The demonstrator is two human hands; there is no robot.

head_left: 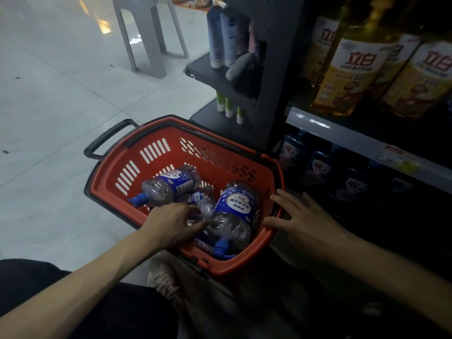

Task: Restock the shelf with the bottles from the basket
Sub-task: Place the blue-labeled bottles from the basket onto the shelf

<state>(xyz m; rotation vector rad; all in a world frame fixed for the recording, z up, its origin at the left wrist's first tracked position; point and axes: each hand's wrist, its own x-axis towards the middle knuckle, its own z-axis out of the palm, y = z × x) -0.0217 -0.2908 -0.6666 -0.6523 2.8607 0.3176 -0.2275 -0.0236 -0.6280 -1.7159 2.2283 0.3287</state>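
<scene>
While crouched at the near end of a red basket (171, 133) on pale floor tiles (61, 99), held the left hand (171, 223) down inside it, fingers bent over a clear bottle (205, 210) in the middle of the pile; could not tell whether gripped or merely touched. Held the right hand (308, 221) spread at the basket's right rim, thumb at the rim, fingers fanned and holding nothing. Pictured inside the basket: several blue-labelled bottles lying down, a large bottle (234, 211) along the right wall with its blue cap (221, 250) toward the near end, another bottle (171, 184) toward the far left. Pictured right of the basket: a shelf (342, 133) with yellow bottles (354, 69) above and dark packs (318, 167) below. Pictured beyond the basket's far end: a side rack of tubes (227, 40) and a grey stool (146, 45).
</scene>
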